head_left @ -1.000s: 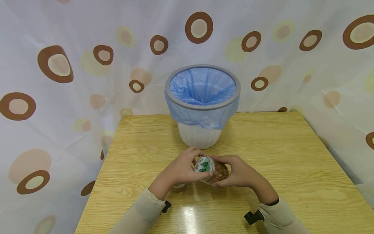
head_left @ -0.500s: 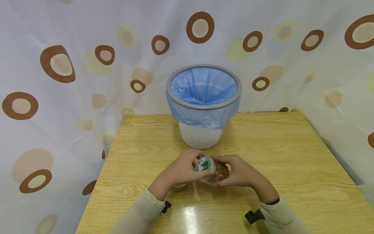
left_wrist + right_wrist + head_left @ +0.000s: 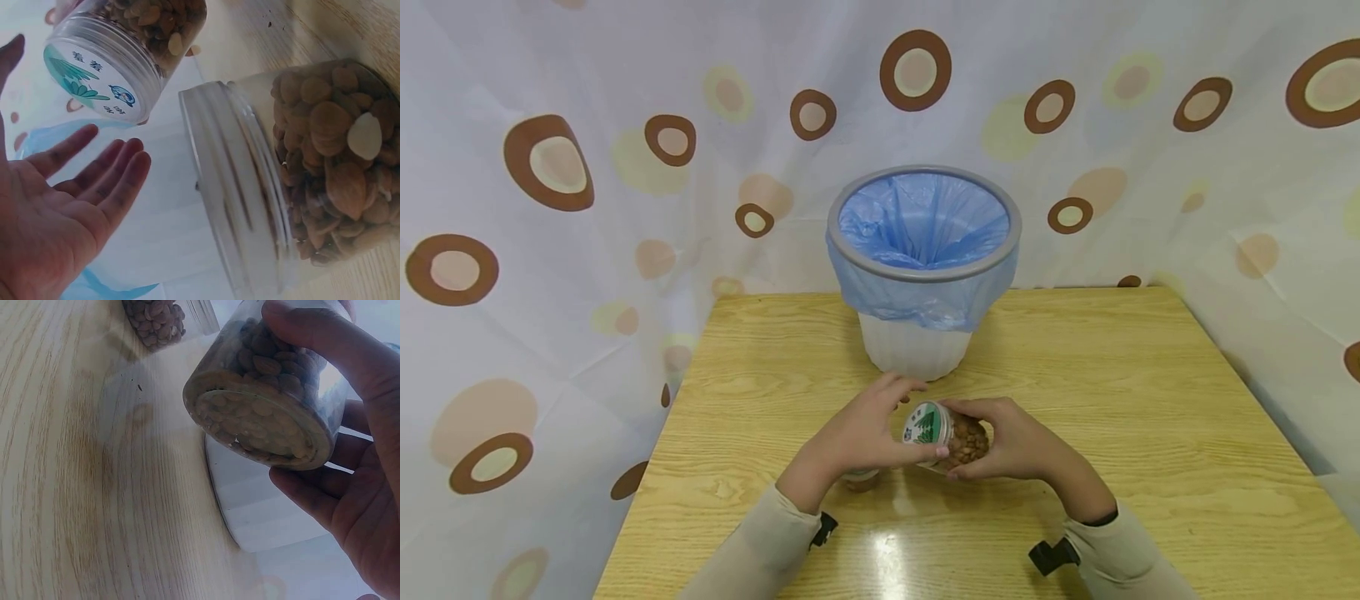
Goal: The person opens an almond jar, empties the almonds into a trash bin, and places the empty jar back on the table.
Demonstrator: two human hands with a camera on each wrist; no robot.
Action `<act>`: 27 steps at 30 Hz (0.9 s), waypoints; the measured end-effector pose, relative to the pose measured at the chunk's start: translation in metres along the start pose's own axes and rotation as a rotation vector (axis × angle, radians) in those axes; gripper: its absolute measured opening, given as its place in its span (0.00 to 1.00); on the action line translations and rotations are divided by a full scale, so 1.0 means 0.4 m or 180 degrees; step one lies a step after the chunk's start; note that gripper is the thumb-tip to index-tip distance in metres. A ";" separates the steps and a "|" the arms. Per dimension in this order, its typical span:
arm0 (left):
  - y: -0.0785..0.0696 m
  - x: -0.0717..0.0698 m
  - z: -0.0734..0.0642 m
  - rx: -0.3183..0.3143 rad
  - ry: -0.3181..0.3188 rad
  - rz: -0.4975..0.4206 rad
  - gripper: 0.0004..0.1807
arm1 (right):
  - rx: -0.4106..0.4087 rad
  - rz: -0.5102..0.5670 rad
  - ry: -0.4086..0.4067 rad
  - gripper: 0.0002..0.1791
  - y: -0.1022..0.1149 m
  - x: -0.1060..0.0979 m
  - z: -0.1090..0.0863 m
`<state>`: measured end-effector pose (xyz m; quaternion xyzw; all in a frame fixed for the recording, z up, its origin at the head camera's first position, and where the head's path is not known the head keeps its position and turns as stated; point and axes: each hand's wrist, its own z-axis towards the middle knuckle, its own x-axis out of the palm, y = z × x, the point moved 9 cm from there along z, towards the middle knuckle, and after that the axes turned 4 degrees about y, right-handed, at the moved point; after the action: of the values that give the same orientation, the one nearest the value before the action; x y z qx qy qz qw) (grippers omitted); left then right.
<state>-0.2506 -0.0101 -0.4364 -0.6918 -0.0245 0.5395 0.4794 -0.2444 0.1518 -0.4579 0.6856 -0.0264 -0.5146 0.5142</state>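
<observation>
My right hand (image 3: 1018, 439) grips a clear jar of brown almonds (image 3: 972, 442), tilted so its lid (image 3: 922, 423) points left and up toward me. The lid is white and green with printed characters. My left hand (image 3: 856, 432) is spread beside that lid; in the left wrist view its fingers (image 3: 115, 181) are loosely extended, apart from the lid. A second lidded jar of almonds (image 3: 337, 156) stands on the table, mostly hidden under my left hand in the head view. The right wrist view shows the held jar's base (image 3: 259, 425) off the table.
A white bin (image 3: 913, 346) with a grey rim and a blue bag (image 3: 925, 217) stands on the wooden table (image 3: 1097, 375) just beyond my hands. Behind and at the sides hangs a patterned curtain (image 3: 820, 50).
My left hand had its fingers around the lid earlier; now they have spread and come away from it. The jar in my right hand has hardly moved.
</observation>
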 end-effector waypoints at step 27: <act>-0.047 0.021 0.000 0.0662 0.0293 -0.0251 0.47 | -0.0118 0.0113 -0.0121 0.50 0.000 -0.004 -0.009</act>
<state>-0.2381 0.0048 -0.4294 -0.6608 0.0265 0.4875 0.5700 -0.2425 0.1550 -0.4571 0.6656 -0.0388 -0.5187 0.5353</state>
